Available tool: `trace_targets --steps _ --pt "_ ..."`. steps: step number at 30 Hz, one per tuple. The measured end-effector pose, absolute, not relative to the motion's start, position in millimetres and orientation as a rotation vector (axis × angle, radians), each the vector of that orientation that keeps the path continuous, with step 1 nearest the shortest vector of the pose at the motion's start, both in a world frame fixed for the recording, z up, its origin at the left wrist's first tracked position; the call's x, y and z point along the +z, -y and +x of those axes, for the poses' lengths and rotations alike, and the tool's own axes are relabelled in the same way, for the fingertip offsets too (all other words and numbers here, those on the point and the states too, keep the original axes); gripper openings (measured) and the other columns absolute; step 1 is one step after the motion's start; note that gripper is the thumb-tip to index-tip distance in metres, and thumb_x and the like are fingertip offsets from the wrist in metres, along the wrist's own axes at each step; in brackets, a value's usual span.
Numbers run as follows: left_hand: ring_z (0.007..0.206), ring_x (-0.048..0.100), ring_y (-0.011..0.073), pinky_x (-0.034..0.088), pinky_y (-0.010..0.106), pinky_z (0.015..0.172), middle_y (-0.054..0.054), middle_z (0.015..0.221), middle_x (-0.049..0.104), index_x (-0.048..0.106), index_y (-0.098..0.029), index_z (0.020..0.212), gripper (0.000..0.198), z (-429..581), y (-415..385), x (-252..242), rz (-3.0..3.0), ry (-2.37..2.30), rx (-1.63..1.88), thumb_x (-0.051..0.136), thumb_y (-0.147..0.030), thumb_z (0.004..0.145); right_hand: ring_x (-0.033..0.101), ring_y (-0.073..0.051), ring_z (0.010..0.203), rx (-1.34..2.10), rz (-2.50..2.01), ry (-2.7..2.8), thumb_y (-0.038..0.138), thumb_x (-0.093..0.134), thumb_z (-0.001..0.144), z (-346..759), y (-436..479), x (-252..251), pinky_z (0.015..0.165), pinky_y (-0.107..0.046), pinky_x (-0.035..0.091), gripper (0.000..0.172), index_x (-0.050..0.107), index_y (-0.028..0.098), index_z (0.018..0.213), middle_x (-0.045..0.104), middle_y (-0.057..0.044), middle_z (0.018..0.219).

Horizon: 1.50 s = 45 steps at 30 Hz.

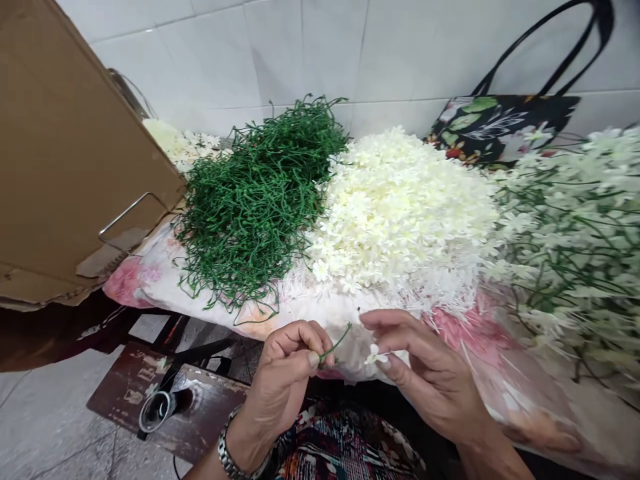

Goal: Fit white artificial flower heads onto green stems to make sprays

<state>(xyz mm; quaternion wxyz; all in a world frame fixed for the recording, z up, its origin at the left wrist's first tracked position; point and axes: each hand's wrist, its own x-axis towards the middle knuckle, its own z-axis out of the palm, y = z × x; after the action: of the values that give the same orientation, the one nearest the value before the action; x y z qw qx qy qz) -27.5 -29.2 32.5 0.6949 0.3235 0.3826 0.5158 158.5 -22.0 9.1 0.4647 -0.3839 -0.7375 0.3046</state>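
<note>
Between the thumb and fingers of my left hand is a thin green artificial stem, its tip pointing up and to the right. My right hand pinches a small white artificial flower between thumb and finger. Stem and flower are a short gap apart, over the near edge of the cloth. Beyond my left hand lies a heap of green stems. A large pile of loose white flowers sits beyond my right hand. Flowers on green stems are heaped at the right.
A floral cloth covers the work surface. To the left stands a cardboard box beside a bent metal rod. A floral bag leans against the tiled wall. Low at left, a plastic cup rests on a brown wooden bench.
</note>
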Motion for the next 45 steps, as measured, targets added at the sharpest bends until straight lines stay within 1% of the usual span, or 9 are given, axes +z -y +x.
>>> trace_targets --steps 2,7,10,14,18,22,26,32,45 --pt "0.054 0.043 0.0114 0.034 0.025 0.055 0.001 0.055 0.049 0.053 -0.016 0.052 0.013 -21.8 28.5 31.3 0.661 -0.808 1.102 0.064 -0.021 0.057 0.062 -0.016 0.089 0.832 -0.902 1.824 0.015 0.052 0.084 155.9 21.7 12.2 0.073 -0.029 0.052 0.008 0.059 0.019 0.081 0.063 -0.009 0.103" --pt "0.051 0.041 0.0102 0.033 0.025 0.054 0.001 0.054 0.050 0.053 -0.015 0.052 0.011 -18.6 27.6 26.5 0.670 -0.813 0.996 0.062 -0.021 0.055 0.059 -0.013 0.066 0.860 -0.866 1.770 0.013 0.050 0.084 156.1 21.9 15.4 0.059 -0.025 0.049 0.010 0.058 0.017 0.079 0.062 -0.004 0.073" --pt "0.056 0.047 0.0129 0.037 0.025 0.054 0.004 0.061 0.055 0.060 -0.015 0.061 0.007 -22.6 24.2 29.3 0.834 -0.901 0.958 0.061 -0.022 0.059 0.058 -0.013 0.067 0.811 -0.899 1.872 0.010 0.048 0.083 162.6 22.6 20.1 0.058 -0.024 0.048 0.011 0.057 0.016 0.080 0.061 -0.004 0.074" --pt "0.074 0.056 0.0174 0.045 0.026 0.064 0.005 0.076 0.063 0.064 -0.017 0.080 0.013 -20.4 18.5 37.5 1.137 -1.101 0.851 0.059 -0.018 0.068 0.056 -0.013 0.069 0.752 -0.902 2.095 0.009 0.043 0.085 167.4 23.6 27.3 0.059 -0.025 0.047 0.015 0.055 0.016 0.082 0.058 -0.005 0.074" --pt "0.060 0.054 0.0127 0.045 0.024 0.059 0.001 0.063 0.059 0.061 -0.016 0.074 0.007 -9.6 15.5 32.8 1.211 -1.035 0.721 0.057 -0.014 0.069 0.054 -0.014 0.069 0.672 -0.918 2.256 0.008 0.039 0.087 164.0 25.1 29.3 0.059 -0.026 0.047 0.019 0.056 0.014 0.080 0.056 -0.006 0.073" --pt "0.048 0.050 0.0095 0.041 0.021 0.049 -0.002 0.053 0.054 0.060 -0.015 0.068 0.007 -4.1 15.6 22.2 1.126 -1.087 0.775 0.053 -0.015 0.068 0.056 -0.014 0.073 0.677 -0.931 2.207 0.009 0.040 0.087 163.6 26.5 27.8 0.062 -0.026 0.049 0.019 0.058 0.015 0.084 0.060 -0.007 0.079" --pt "0.046 0.044 0.0072 0.036 0.018 0.045 -0.003 0.054 0.053 0.059 -0.015 0.066 0.004 -3.5 18.1 17.6 1.034 -1.188 0.891 0.055 -0.017 0.066 0.060 -0.013 0.077 0.675 -0.969 1.939 0.011 0.048 0.085 168.8 28.0 24.6 0.065 -0.025 0.050 0.012 0.058 0.018 0.087 0.063 -0.006 0.085" --pt "0.055 0.048 0.0095 0.040 0.020 0.053 -0.002 0.060 0.055 0.062 -0.016 0.069 0.007 -4.1 26.0 9.6 1.071 -1.136 0.972 0.061 -0.022 0.072 0.054 -0.011 0.058 0.566 -1.123 1.805 0.012 0.049 0.083 166.3 32.1 22.9 0.053 -0.022 0.044 0.011 0.055 0.018 0.077 0.056 0.001 0.064" --pt "0.057 0.049 0.0084 0.042 0.018 0.056 -0.002 0.063 0.058 0.065 -0.016 0.072 0.012 -5.0 32.4 -5.8 1.017 -1.035 1.048 0.065 -0.027 0.076 0.054 -0.011 0.061 0.526 -1.115 1.881 0.011 0.048 0.085 157.9 37.3 19.0 0.055 -0.023 0.044 0.010 0.053 0.017 0.079 0.057 -0.001 0.067"
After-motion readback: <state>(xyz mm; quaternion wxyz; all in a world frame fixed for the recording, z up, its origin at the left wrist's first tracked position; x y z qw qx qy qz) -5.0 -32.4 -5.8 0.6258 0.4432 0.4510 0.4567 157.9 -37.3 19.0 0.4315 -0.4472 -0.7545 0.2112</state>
